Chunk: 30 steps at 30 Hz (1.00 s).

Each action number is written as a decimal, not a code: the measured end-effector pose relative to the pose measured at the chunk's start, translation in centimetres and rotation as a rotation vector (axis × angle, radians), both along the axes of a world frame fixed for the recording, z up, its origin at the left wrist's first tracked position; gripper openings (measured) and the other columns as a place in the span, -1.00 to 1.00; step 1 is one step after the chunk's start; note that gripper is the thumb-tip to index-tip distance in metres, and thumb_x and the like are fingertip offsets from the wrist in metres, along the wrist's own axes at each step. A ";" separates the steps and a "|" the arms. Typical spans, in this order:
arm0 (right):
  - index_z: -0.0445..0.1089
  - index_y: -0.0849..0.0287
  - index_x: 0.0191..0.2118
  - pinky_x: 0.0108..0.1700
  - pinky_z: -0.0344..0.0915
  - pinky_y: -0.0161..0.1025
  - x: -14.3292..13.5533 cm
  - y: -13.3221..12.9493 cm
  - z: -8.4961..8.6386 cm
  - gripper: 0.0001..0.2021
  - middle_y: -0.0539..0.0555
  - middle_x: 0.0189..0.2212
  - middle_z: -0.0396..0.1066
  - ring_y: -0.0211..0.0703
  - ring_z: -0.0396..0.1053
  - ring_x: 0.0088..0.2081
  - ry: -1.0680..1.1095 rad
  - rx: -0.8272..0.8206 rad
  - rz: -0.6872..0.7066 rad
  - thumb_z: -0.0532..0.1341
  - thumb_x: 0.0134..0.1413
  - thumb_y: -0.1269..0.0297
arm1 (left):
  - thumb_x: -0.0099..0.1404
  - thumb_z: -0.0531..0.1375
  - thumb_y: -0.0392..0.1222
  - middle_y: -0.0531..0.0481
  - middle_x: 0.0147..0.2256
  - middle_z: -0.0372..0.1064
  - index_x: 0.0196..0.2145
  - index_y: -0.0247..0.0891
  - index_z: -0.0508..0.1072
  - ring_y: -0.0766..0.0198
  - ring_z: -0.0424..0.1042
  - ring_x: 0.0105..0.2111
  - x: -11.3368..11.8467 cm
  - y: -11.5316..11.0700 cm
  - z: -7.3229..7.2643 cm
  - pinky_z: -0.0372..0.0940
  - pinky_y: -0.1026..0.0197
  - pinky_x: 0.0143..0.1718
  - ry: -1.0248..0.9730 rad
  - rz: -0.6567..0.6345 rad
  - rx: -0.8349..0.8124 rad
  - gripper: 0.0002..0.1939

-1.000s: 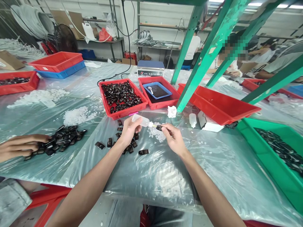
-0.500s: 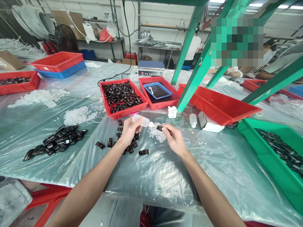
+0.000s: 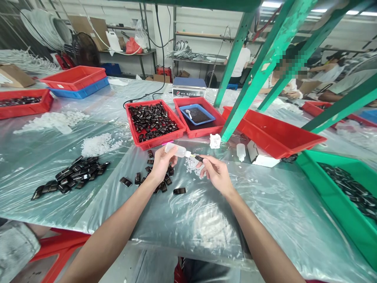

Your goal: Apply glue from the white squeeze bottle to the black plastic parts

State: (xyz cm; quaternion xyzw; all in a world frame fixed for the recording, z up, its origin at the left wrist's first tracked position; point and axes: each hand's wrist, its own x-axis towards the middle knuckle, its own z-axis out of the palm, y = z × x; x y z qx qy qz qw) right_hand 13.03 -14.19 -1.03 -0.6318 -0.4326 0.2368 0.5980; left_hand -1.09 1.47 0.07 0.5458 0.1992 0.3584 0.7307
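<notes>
Centrally, left hand (image 3: 161, 161) grasps a translucent squeeze bottle (image 3: 176, 150), tilted, nozzle toward the right hand. Right hand (image 3: 216, 173) pinches a small black glossy piece (image 3: 199, 158) between thumb and fingers, at the nozzle tip; whether the two touch cannot be told. Both held above white granules (image 3: 192, 165) on the plastic-covered tabletop (image 3: 206, 220). Near the left forearm: loose black pieces (image 3: 126, 181), scattered. Beyond the hands: red tray of black pieces (image 3: 131, 131); beside it, a second red tray (image 3: 218, 126) holding a blue tray (image 3: 196, 121) with dark contents and a white spoon (image 3: 188, 114). Right side: spare bottle (image 3: 240, 151), lying down; green bin (image 3: 321, 192) with dark pieces. Behind: digital scale (image 3: 189, 86).
</notes>
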 end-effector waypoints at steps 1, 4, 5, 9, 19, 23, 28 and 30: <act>0.51 0.12 0.02 -0.57 0.19 -0.26 0.0 0.0 0.0 -0.57 0.08 -0.34 0.51 -0.21 0.38 -0.54 -0.007 0.001 -0.008 0.19 0.28 -0.11 | 0.17 0.36 0.11 0.07 -0.61 0.26 -0.35 -0.35 0.53 0.39 0.20 -0.62 0.0 0.0 0.0 0.03 0.32 -0.62 -0.001 0.003 -0.005 -0.60; 0.51 0.11 0.06 -0.59 0.16 -0.27 0.2 0.1 0.0 -0.57 0.04 -0.48 0.47 -0.22 0.29 -0.57 -0.018 -0.006 -0.027 0.27 0.23 -0.06 | 0.16 0.37 0.11 0.06 -0.60 0.29 -0.37 -0.35 0.52 0.39 0.20 -0.62 0.1 0.2 -0.2 0.04 0.32 -0.62 -0.008 0.006 -0.015 -0.60; 0.51 0.11 0.06 -0.59 0.16 -0.27 0.2 0.1 0.0 -0.57 0.03 -0.51 0.45 -0.22 0.27 -0.58 -0.015 -0.002 -0.030 0.29 0.22 -0.05 | 0.15 0.37 0.11 0.04 -0.59 0.31 -0.37 -0.35 0.52 0.40 0.21 -0.62 0.1 0.2 -0.3 0.04 0.32 -0.62 -0.013 0.004 -0.019 -0.60; 0.53 0.09 0.02 -0.58 0.18 -0.28 0.4 0.2 -0.2 -0.61 0.05 -0.48 0.46 -0.17 0.35 -0.50 0.005 0.045 -0.028 0.32 0.19 -0.02 | 0.16 0.37 0.10 0.00 -0.55 0.37 -0.36 -0.35 0.53 0.41 0.20 -0.63 0.1 0.4 -0.6 0.03 0.31 -0.64 -0.027 -0.007 -0.037 -0.60; 0.54 0.08 0.01 -0.58 0.18 -0.26 0.3 0.0 -0.1 -0.63 0.05 -0.50 0.45 -0.14 0.35 -0.50 -0.024 0.027 -0.035 0.31 0.19 -0.01 | 0.16 0.37 0.11 0.01 -0.58 0.34 -0.38 -0.35 0.55 0.39 0.20 -0.63 0.0 0.6 -0.7 0.04 0.32 -0.65 -0.024 -0.006 0.003 -0.61; 0.53 0.08 -0.02 -0.58 0.19 -0.27 0.3 0.1 -0.1 -0.66 0.09 -0.37 0.50 -0.13 0.42 -0.45 -0.022 0.044 -0.032 0.32 0.18 0.01 | 0.15 0.38 0.11 0.01 -0.58 0.34 -0.40 -0.34 0.54 0.40 0.20 -0.63 0.1 0.5 -0.6 0.03 0.32 -0.65 -0.028 0.002 0.004 -0.60; 0.51 0.10 -0.03 -0.57 0.21 -0.28 0.3 0.1 -0.1 -0.67 0.12 -0.27 0.54 -0.16 0.45 -0.44 -0.002 0.056 -0.029 0.33 0.18 0.03 | 0.16 0.38 0.11 0.02 -0.59 0.33 -0.40 -0.34 0.53 0.40 0.20 -0.63 0.1 0.3 -0.5 0.03 0.32 -0.65 -0.032 0.009 0.003 -0.61; 0.51 0.10 -0.03 -0.57 0.22 -0.28 0.3 0.1 -0.1 -0.68 0.13 -0.26 0.54 -0.17 0.45 -0.45 0.002 0.061 -0.028 0.33 0.17 0.05 | 0.16 0.38 0.09 0.03 -0.60 0.32 -0.40 -0.33 0.53 0.40 0.20 -0.63 0.0 0.3 -0.4 0.02 0.33 -0.65 -0.029 0.010 0.001 -0.62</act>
